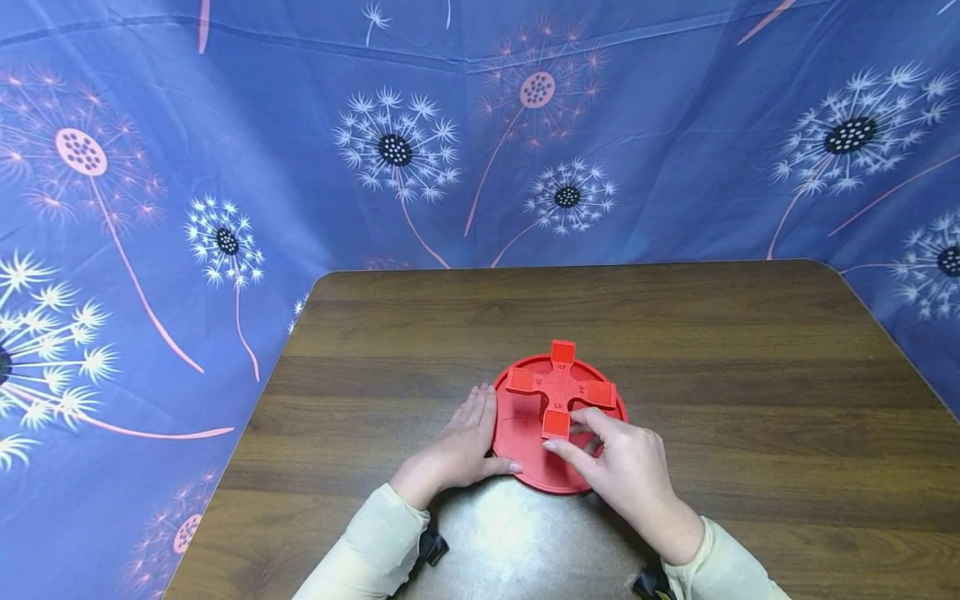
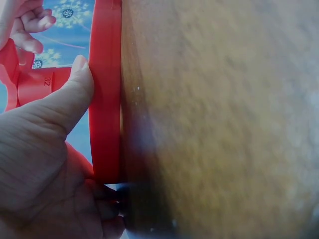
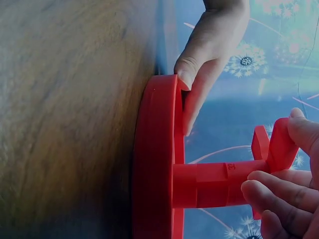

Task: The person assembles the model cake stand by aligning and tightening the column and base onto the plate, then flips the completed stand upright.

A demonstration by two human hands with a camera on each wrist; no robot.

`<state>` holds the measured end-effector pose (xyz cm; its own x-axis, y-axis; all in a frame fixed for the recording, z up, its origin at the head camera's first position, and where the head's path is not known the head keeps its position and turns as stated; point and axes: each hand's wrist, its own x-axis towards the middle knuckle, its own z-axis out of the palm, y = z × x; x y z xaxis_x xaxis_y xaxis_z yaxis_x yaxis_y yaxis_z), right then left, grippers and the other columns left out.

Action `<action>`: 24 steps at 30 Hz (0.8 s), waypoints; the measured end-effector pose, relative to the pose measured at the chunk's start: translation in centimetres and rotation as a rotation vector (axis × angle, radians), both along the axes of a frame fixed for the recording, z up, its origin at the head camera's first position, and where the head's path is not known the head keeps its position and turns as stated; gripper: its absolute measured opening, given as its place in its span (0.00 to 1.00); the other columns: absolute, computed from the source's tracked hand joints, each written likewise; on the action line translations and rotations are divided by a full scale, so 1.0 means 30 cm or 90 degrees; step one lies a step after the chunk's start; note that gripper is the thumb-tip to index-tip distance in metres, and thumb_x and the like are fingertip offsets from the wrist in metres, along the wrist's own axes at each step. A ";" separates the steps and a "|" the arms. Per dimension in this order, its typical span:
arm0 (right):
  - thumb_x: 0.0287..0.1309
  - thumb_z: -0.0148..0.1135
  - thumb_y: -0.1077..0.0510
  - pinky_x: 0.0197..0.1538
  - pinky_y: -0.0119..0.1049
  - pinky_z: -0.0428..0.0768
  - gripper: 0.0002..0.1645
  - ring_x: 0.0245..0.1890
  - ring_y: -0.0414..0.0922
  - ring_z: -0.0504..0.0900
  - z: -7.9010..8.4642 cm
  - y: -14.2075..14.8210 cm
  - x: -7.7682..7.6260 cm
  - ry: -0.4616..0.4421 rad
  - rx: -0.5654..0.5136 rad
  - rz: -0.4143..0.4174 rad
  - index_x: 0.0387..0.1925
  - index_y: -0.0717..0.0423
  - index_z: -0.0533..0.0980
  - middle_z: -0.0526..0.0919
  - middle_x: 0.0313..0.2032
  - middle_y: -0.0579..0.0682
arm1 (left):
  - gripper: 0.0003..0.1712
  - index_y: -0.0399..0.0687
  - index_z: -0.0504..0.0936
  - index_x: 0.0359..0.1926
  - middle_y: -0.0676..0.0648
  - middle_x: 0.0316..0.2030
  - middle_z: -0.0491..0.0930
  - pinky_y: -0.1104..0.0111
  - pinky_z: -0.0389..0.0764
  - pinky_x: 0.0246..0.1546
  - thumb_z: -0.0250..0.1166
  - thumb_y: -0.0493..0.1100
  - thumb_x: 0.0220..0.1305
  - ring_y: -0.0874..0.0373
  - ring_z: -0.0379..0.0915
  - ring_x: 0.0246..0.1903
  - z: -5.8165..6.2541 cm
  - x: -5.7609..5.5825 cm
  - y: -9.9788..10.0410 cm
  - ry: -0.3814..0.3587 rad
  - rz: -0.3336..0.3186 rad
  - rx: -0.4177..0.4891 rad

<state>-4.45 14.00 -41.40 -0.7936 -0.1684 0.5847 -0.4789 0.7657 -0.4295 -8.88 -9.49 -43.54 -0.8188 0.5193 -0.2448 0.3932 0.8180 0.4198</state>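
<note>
A round red plastic base (image 1: 517, 429) with a raised rim lies flat on the table. From it rises a red column (image 3: 209, 185) marked 32, topped by a cross-shaped red knob (image 1: 559, 387) with numbered arms and bent-down ends. My left hand (image 1: 459, 446) holds the base at its left side, fingers along the outer edge and thumb over the front rim. With thumb and fingers, my right hand (image 1: 628, 468) pinches the knob's near arm, marked 45. In the right wrist view the thumb is on the arm's bent end and the other fingers curl beside the column.
The brown wood-grain table (image 1: 750, 417) has a shiny grey patch (image 1: 517, 542) at its near edge. A blue cloth (image 1: 465, 108) with dandelion prints hangs behind it and along the sides. Black straps (image 1: 432, 546) sit at the wrists, below pale sleeves (image 1: 371, 542).
</note>
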 end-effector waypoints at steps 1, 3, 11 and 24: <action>0.37 0.78 0.40 0.18 0.29 0.68 0.24 0.16 0.30 0.72 0.000 0.001 0.000 0.000 0.001 0.001 0.34 0.49 0.83 0.79 0.18 0.37 | 0.63 0.29 0.41 0.74 0.31 0.74 0.40 0.52 0.50 0.71 0.64 0.66 0.59 0.39 0.33 0.74 0.000 0.000 0.000 0.000 0.000 0.001; 0.40 0.77 0.39 0.18 0.29 0.68 0.24 0.17 0.30 0.72 0.001 0.005 0.000 0.003 -0.002 0.002 0.34 0.48 0.83 0.79 0.18 0.37 | 0.63 0.29 0.41 0.74 0.31 0.74 0.40 0.52 0.50 0.71 0.64 0.66 0.59 0.39 0.34 0.74 0.000 0.001 0.000 0.000 0.001 0.002; 0.51 0.71 0.52 0.20 0.23 0.67 0.04 0.17 0.29 0.69 0.028 0.083 -0.030 0.096 -0.118 -0.020 0.26 0.46 0.83 0.76 0.20 0.33 | 0.63 0.28 0.41 0.74 0.30 0.74 0.41 0.52 0.49 0.71 0.65 0.65 0.59 0.39 0.34 0.74 0.003 0.000 -0.002 0.002 -0.003 0.006; 0.60 0.61 0.71 0.31 0.27 0.79 0.21 0.26 0.42 0.83 0.015 0.145 -0.036 -0.230 -0.242 0.150 0.55 0.59 0.77 0.84 0.32 0.53 | 0.64 0.29 0.41 0.74 0.31 0.74 0.40 0.52 0.50 0.71 0.64 0.66 0.59 0.39 0.33 0.74 0.006 0.000 0.000 0.004 -0.004 -0.004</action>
